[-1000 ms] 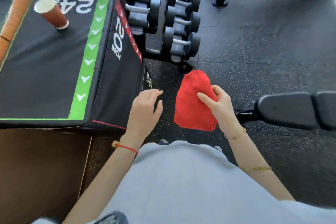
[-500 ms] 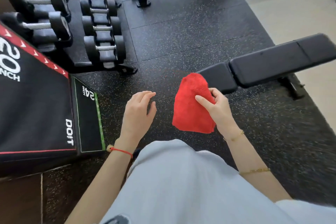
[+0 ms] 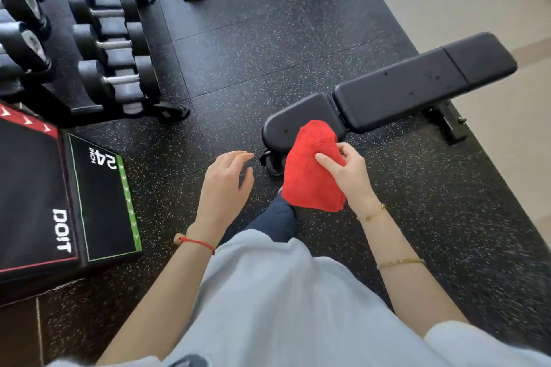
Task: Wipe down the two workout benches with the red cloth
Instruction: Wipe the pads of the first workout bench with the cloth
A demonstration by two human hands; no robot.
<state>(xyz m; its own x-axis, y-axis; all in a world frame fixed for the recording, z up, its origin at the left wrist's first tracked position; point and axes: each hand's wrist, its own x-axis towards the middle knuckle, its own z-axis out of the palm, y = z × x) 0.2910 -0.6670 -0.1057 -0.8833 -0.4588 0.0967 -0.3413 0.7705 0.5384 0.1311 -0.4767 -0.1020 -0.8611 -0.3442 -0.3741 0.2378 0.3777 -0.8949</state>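
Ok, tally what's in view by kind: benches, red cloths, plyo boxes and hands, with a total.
Workout bench: 1
Red cloth: 1, held in the right hand
Plyo box: 1
Hands: 2, with the left hand holding nothing
Total: 5

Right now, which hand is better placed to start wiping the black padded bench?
Right. The right hand already grips the red cloth, which overlaps the near end of the black padded bench. The left hand is free, out over the floor.

Dumbbell rack (image 3: 98, 39) far left, plyo box (image 3: 59, 202) near left, speckled floor (image 3: 238, 53), possibly rubber
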